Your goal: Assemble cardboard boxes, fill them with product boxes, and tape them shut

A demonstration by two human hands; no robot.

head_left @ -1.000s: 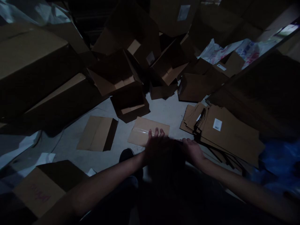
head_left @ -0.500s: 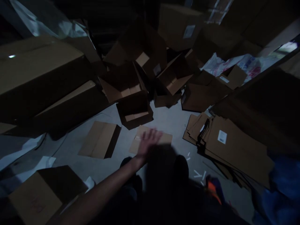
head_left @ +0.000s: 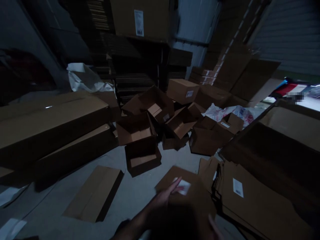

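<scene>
A brown cardboard box (head_left: pixel 191 195) with a white label is in front of me, low in the view; it is too dark to tell whether it is folded flat. My left hand (head_left: pixel 166 195) is at its left side, fingers reaching over the surface by the label. At the box's right edge, only part of my right hand (head_left: pixel 214 226) shows, gripping there. Dark shadow covers the lower part of the box. To the left, a low closed carton (head_left: pixel 93 193) lies on the floor.
A stack of flattened cardboard (head_left: pixel 257 196) lies close on the right. Several open boxes (head_left: pixel 143 156) are heaped ahead. A long carton (head_left: pixel 57 116) is at the left, and a large dark box (head_left: pixel 275 146) stands at the right. Crumpled plastic (head_left: pixel 227 111) lies behind.
The view has tilted up. My left hand, earlier spread over a piece of cardboard on the floor, is now at the labelled box. My right hand has come into view at its right edge.
</scene>
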